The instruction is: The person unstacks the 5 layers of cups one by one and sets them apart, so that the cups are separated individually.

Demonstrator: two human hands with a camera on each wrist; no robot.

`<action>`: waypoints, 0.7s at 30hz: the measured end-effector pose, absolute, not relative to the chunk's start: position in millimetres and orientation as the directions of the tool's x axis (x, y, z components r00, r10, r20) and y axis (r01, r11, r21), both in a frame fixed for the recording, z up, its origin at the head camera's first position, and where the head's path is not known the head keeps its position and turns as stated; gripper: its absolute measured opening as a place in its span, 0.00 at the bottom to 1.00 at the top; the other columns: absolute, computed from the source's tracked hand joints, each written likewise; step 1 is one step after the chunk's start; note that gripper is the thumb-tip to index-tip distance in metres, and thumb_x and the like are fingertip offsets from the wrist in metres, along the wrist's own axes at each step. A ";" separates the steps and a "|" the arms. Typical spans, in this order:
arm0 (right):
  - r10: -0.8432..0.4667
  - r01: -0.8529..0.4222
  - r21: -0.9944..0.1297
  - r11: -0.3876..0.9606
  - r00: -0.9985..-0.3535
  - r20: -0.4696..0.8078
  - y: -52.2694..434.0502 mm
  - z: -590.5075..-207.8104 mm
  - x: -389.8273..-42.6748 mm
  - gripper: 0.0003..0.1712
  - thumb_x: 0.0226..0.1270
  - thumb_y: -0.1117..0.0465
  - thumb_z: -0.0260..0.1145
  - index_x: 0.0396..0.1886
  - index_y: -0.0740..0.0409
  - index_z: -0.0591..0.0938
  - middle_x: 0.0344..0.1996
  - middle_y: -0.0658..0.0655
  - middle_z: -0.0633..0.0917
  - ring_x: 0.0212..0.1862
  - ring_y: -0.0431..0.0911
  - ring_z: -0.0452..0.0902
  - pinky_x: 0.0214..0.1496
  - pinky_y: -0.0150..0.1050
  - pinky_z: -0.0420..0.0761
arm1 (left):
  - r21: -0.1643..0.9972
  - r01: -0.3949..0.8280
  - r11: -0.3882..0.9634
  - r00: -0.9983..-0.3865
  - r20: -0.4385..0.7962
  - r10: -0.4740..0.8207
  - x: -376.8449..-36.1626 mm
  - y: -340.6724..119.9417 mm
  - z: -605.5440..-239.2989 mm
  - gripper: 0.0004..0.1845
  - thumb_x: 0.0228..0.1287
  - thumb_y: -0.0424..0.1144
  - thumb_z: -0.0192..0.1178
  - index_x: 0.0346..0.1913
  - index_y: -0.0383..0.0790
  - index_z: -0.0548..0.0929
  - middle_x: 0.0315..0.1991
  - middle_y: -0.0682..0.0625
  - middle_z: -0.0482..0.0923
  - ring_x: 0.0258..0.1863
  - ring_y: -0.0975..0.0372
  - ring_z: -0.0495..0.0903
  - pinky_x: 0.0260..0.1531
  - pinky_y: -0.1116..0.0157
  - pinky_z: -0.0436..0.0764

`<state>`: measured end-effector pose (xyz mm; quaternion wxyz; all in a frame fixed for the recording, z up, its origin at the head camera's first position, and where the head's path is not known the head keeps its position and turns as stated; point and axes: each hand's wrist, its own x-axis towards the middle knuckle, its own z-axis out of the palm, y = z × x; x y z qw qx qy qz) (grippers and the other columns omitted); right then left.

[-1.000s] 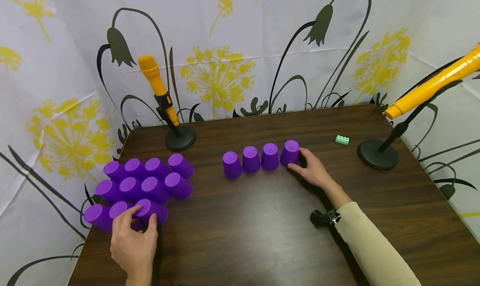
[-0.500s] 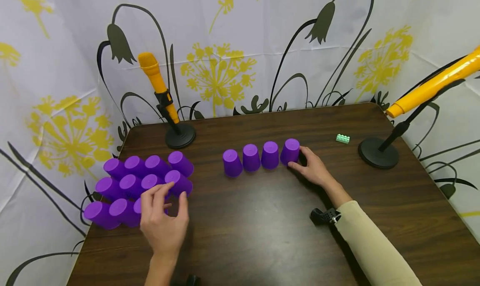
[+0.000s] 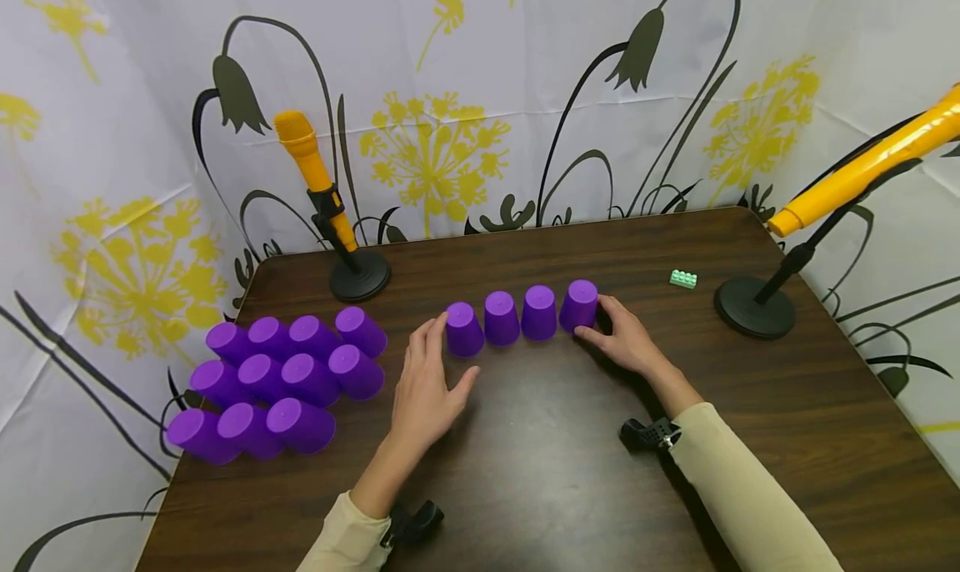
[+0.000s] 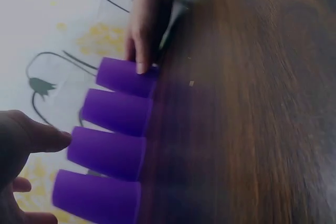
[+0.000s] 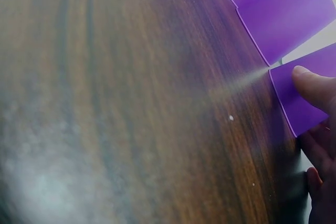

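Observation:
Four-sided contact aside, a short row of upside-down purple cups stands mid-table, its leftmost cup (image 3: 465, 332) nearest my left hand (image 3: 427, 395). That hand has its fingers extended and thumb apart, with nothing held; whether a fingertip touches the cup I cannot tell. At the row's other end, my right hand (image 3: 628, 338) holds the rightmost cup (image 3: 579, 305), thumb (image 5: 310, 85) on its near side and fingers at its right. Between them are two more cups, one (image 3: 502, 319) beside the other (image 3: 539, 313). On the left, several more inverted purple cups (image 3: 300, 426) stand in three rows.
An orange microphone (image 3: 307, 151) on a black stand (image 3: 360, 276) is at the back left. Another orange-topped stand (image 3: 755, 308) leans in at the right. A small green toy brick (image 3: 683, 279) lies on the brown table (image 3: 555, 464). A patterned curtain (image 3: 480, 72) hangs behind.
My left hand has left the front row of the left-hand cups and moved right to the leftmost cup of the short row. My right hand has stayed at its cup.

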<state>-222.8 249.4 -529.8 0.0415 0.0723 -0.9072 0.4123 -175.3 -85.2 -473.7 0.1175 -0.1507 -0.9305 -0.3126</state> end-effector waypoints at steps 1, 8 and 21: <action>-0.099 -0.166 -0.741 0.650 -0.986 0.134 249.0 -529.9 -222.8 0.38 0.63 0.53 0.71 0.68 0.66 0.68 0.62 0.68 0.74 0.66 0.62 0.67 0.68 0.58 0.62 | 0.549 0.345 0.761 -0.931 0.302 0.205 -178.2 -82.7 -476.7 0.48 0.56 0.47 0.71 0.76 0.49 0.56 0.69 0.43 0.59 0.62 0.48 0.67 0.39 0.44 0.80; -0.098 -0.160 -0.746 0.647 -0.987 0.127 247.1 -528.6 -222.1 0.38 0.63 0.53 0.71 0.67 0.66 0.68 0.62 0.68 0.74 0.66 0.62 0.67 0.68 0.58 0.62 | 0.587 0.344 0.733 -0.923 0.354 0.150 -196.9 -69.1 -492.2 0.43 0.57 0.43 0.70 0.74 0.48 0.60 0.68 0.43 0.62 0.61 0.48 0.70 0.42 0.46 0.80; -0.097 -0.164 -0.743 0.649 -0.986 0.132 247.1 -527.9 -222.7 0.38 0.63 0.53 0.71 0.68 0.66 0.68 0.62 0.68 0.74 0.66 0.61 0.67 0.68 0.58 0.62 | 0.640 0.354 0.682 -0.873 0.488 -0.006 -216.4 -68.5 -499.8 0.23 0.55 0.41 0.73 0.55 0.48 0.80 0.50 0.49 0.77 0.44 0.54 0.81 0.37 0.52 0.80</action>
